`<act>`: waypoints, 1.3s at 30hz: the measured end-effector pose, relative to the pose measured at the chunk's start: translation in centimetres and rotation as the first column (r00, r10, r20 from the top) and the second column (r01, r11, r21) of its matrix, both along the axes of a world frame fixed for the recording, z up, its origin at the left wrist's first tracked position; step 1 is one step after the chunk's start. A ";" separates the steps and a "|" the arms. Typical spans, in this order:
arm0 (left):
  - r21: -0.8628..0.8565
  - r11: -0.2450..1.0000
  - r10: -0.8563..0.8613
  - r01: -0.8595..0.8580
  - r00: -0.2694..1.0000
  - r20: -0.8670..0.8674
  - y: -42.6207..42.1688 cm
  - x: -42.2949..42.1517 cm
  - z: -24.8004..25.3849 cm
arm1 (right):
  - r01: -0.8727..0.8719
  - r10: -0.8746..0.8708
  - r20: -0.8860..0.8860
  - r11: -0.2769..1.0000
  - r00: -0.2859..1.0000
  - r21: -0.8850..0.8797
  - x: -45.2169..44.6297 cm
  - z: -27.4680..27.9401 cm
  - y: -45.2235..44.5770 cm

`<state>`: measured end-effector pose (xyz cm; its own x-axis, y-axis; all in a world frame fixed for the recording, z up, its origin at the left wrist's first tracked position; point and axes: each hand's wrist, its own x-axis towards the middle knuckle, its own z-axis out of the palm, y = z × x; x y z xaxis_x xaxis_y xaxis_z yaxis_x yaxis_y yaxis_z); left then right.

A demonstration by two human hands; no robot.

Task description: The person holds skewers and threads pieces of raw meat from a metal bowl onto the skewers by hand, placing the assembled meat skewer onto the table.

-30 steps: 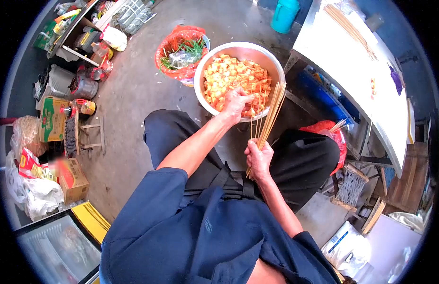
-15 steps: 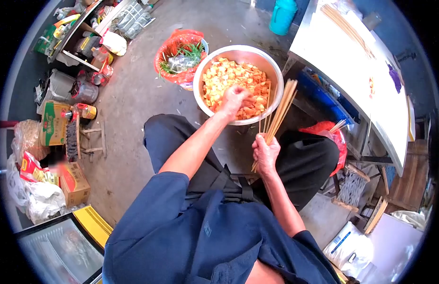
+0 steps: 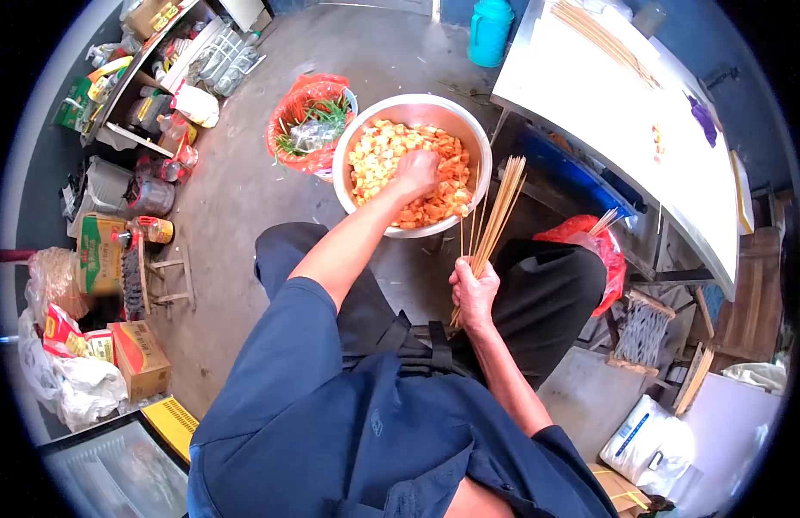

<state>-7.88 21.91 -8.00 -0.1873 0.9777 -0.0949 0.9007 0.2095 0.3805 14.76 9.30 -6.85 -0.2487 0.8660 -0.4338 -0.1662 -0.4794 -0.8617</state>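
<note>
A wide metal basin [image 3: 479, 154] stands between my knees, filled with orange-coated food chunks [image 3: 387, 160]. My left hand [image 3: 420, 171] reaches down into the chunks with its fingers curled; its fingertips are hidden, and what they grip cannot be made out. My right hand [image 3: 475, 292] is closed around a bundle of thin bamboo skewers [image 3: 501, 211], tips pointing up and away beside the basin's right rim. A few skewers stand apart on the bundle's left side, and one seems to have an orange chunk at its tip, over the basin's near edge.
A red bag-lined bucket [image 3: 309, 95] with green stalks stands left of the basin. On the right, a white table [image 3: 581, 82] bears more skewers [image 3: 603, 39]. A red bag [image 3: 620, 263] lies beside my right knee. Cardboard boxes [image 3: 141, 358] and a small stool [image 3: 171, 272] are at left.
My left hand has moved away from the skewers, farther into the basin, and its fingers now dip among the chunks. My right hand keeps its hold on the skewers. The view has shifted slightly.
</note>
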 end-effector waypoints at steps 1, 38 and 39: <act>-0.003 1.000 0.001 -0.001 1.000 -0.003 -0.1 -0.1 0.0 | -0.003 0.003 -0.003 1.000 1.000 -0.005 0.0 0.0 0.0; -0.193 0.960 0.040 -0.204 -0.581 0.813 -4.8 -1.0 0.5 | -0.183 0.177 0.100 0.981 0.979 0.059 -0.9 -0.1 -1.2; -0.192 0.960 0.039 -0.205 -0.581 0.813 -4.8 -0.9 0.5 | -0.184 0.177 0.100 0.981 0.979 0.059 -0.8 -0.3 -1.2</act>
<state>-8.81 17.15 -7.50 -0.0165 0.9575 -0.2880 -0.8661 0.1303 0.4825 13.94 8.11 -7.11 -0.3643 0.8389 -0.4043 0.0011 -0.4337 -0.9011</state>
